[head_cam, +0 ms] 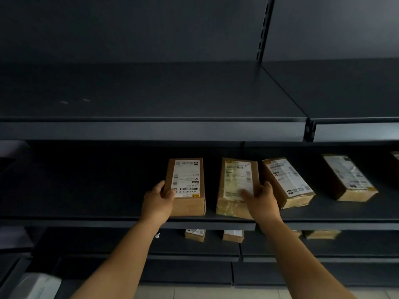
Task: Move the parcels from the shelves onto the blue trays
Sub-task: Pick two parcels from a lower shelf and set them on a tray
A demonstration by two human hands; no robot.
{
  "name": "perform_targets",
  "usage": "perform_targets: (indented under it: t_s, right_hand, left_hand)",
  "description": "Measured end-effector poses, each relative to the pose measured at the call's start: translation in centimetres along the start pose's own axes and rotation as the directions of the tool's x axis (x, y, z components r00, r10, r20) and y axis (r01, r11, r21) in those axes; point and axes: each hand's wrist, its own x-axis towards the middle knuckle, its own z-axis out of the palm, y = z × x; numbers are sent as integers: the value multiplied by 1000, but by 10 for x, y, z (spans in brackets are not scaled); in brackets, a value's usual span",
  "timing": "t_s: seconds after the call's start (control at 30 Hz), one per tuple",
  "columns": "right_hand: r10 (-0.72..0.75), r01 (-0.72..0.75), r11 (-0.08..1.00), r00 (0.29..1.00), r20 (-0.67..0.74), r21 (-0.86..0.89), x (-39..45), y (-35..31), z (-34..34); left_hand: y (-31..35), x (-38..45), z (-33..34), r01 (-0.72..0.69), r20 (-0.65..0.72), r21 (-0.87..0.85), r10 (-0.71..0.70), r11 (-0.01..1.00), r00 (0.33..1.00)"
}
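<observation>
- Head view: you are reaching into the middle shelf [108, 221] with both hands at once.
- Your left hand [156, 202] is gripping the leftmost box [186, 186], thumb on its top near the label and fingers curling round its left side. The box is lying flat on the shelf, near the front edge.
- Your right hand [262, 200] is closing on the second box [236, 186], thumb across the top and fingers going down its right side; the hand is blurring, so you are probably mid-grab and how firm the hold is cannot be told.
- That second box is sitting just beside a third box [288, 182], which is lying angled; your right fingers are working in the gap between them.
- A fourth box [349, 178] is lying well apart to the right, untouched, and another is just showing at the frame's right edge.
- The top shelf [151, 93] is showing no parcels.
- The lower shelf [129, 253] is holding more: the ends of at least four boxes [195, 234] are peeking out below the middle shelf's lip.
- No blue tray is appearing in this view, so what has landed there cannot be told.
- Judgement: you are partway along; two boxes are in hand, and at least seven are remaining on the shelves.
</observation>
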Motion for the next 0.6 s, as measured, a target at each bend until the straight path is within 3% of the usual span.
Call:
perform_targets:
  t_s: [0.33,0.6]
  right_hand:
    - [-52,13,990,960,276,140,20,-1,6]
    - [-136,83,981,936,325,173,29,-11,19]
  left_hand:
    - [10,-5,11,71,86,-47,-66,996,994]
    - [2,-19,1,129,-64,-278,-152,952,986]
